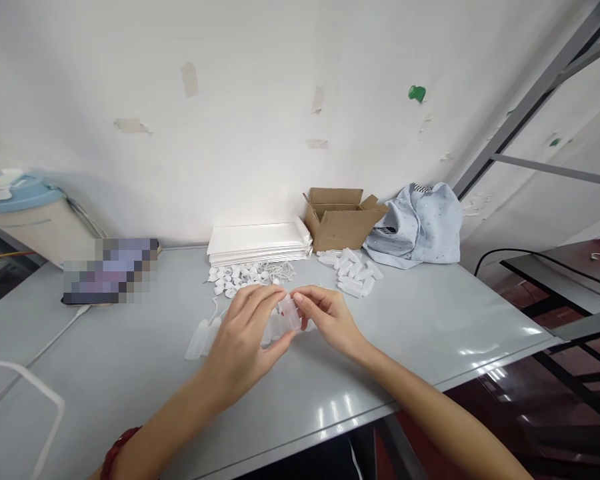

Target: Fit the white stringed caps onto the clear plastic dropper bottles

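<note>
L hand [245,333] has clear plastic piece [291,313] pinched lengthwise, fingertips at top end, thumb at bottom. R hand [335,323] pinches w/ thumb + index at same piece's upper R edge; if a cord or cap is also in there, can't tell, too small. Piece is held tilted, just above tbl [430,320], nr front-ctr.

Handling, my judgement: L grip shd be firm but light, wall looks thin + prob flexes. Best to keep top end facing R fingertips, L fingers off the rim, fine work w/ R thumb + index only. Keep L wrist off the row of clear pcs [196,341] partly under it, easy to nudge.

Containers: cardboard box [343,230] at wall, flaps up; bottom hidden, contents can't tell. Bin [45,227] far L, blue lid on w/ white item on top; inside n/v.

Loose on tbl, no container: white caps [225,283] + cords [283,271] in front of white stack [255,240]; clear-pc pile [353,270] in front of box.
</note>
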### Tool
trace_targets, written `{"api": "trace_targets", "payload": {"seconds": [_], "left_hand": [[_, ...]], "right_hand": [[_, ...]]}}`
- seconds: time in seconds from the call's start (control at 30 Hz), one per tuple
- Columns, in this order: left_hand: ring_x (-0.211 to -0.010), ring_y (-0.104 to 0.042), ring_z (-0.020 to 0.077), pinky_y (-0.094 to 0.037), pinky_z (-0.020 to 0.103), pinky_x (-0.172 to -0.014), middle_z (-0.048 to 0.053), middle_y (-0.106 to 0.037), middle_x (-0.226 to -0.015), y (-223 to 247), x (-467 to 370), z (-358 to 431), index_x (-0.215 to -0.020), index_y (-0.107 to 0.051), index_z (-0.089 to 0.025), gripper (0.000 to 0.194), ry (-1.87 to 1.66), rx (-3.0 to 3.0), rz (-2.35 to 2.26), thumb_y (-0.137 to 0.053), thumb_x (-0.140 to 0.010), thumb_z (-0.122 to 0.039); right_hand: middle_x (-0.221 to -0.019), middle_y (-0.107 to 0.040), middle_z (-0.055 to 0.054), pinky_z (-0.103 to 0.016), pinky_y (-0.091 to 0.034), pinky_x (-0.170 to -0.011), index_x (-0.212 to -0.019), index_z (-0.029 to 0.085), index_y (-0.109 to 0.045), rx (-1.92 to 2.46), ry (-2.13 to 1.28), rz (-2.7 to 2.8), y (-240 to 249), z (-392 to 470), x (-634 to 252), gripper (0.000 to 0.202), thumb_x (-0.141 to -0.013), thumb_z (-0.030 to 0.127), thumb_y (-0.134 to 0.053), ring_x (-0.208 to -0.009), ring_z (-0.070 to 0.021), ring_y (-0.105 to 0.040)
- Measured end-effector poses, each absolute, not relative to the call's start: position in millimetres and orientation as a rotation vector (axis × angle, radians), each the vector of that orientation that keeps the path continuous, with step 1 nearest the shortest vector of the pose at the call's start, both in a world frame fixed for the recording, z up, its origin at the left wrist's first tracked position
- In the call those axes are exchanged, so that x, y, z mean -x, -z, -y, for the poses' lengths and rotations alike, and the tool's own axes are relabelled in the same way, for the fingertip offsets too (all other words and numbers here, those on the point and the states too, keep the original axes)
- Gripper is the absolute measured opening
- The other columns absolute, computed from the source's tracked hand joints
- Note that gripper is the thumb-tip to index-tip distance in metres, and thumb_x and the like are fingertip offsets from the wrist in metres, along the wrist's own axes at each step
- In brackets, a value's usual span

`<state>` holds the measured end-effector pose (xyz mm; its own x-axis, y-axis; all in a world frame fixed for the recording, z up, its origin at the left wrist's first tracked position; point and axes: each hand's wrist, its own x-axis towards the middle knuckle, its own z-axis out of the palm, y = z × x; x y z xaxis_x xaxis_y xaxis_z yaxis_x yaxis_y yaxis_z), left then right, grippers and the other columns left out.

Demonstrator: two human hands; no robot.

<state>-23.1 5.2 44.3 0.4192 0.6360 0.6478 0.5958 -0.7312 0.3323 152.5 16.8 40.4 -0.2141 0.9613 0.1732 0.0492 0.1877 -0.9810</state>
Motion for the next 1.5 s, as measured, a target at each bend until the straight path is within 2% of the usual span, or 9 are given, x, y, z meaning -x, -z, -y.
{"api": "trace_targets", "payload": {"seconds": [0.1,0.3,0.47,0.67,1.03,1.5], "left_hand": [[-0.111,-0.050,0.0270,-0.046,0.044,-0.093,0.007,-0.061,-0.117,-48.8,36.7,7.3,-0.122,-0.051,-0.023,0.042,-1.081,-2.550,-1.095,-0.061,-0.081,-0.025],[-0.115,-0.048,0.0250,-0.048,0.040,-0.094,0.000,-0.061,-0.120,-23.6,89.2,44.3,-0.124,-0.048,-0.034,0.047,-0.777,-2.517,-1.142,-0.063,-0.080,-0.034],[-0.120,-0.045,0.0259,-0.049,0.039,-0.093,0.000,-0.059,-0.122,-5.5,120.6,69.3,-0.121,-0.051,-0.034,0.040,-0.704,-2.363,-1.380,-0.059,-0.082,-0.037],[-0.122,-0.042,0.0271,-0.047,0.041,-0.094,0.001,-0.057,-0.124,0.7,137.6,76.4,-0.120,-0.051,-0.032,0.038,-0.679,-2.339,-1.457,-0.056,-0.084,-0.039],[-0.122,-0.043,0.0250,-0.045,0.039,-0.098,0.000,-0.055,-0.128,-8.1,160.7,60.2,-0.122,-0.051,-0.031,0.039,-0.467,-2.498,-1.433,-0.057,-0.084,-0.038],[-0.122,-0.043,0.0254,-0.046,0.042,-0.096,0.001,-0.052,-0.131,-9.6,166.8,53.0,-0.124,-0.047,-0.032,0.041,-0.437,-2.510,-1.378,-0.057,-0.083,-0.036]], "right_hand": [[-0.065,-0.066,-0.002,-0.024,-0.047,-0.050,-0.085,0.014,-0.066,1.016,-1.244,1.464,-42.5,-18.0,-155.0,0.036,-0.087,0.047,-0.051,-0.050,-0.0110,-0.060],[-0.061,-0.067,-0.002,-0.024,-0.045,-0.050,-0.082,0.014,-0.065,1.071,-1.118,1.416,-46.8,-24.0,-165.1,0.031,-0.087,0.042,-0.054,-0.044,-0.0107,-0.058],[-0.058,-0.065,-0.001,-0.025,-0.045,-0.050,-0.080,0.014,-0.065,1.101,-1.013,1.360,-45.5,-35.3,-173.7,0.030,-0.086,0.041,-0.055,-0.042,-0.0102,-0.056],[-0.055,-0.063,0.000,-0.024,-0.043,-0.049,-0.078,0.014,-0.065,1.173,-0.941,1.323,-42.3,-45.7,-181.7,0.030,-0.085,0.041,-0.056,-0.040,-0.0095,-0.054],[-0.054,-0.062,0.000,-0.024,-0.042,-0.048,-0.077,0.015,-0.064,1.206,-0.898,1.351,-39.4,-48.7,-182.3,0.029,-0.084,0.042,-0.056,-0.040,-0.0094,-0.053],[-0.054,-0.062,0.001,-0.024,-0.043,-0.048,-0.077,0.015,-0.064,1.220,-0.895,1.376,-38.5,-51.2,-182.9,0.030,-0.084,0.043,-0.055,-0.039,-0.0093,-0.052]]}}
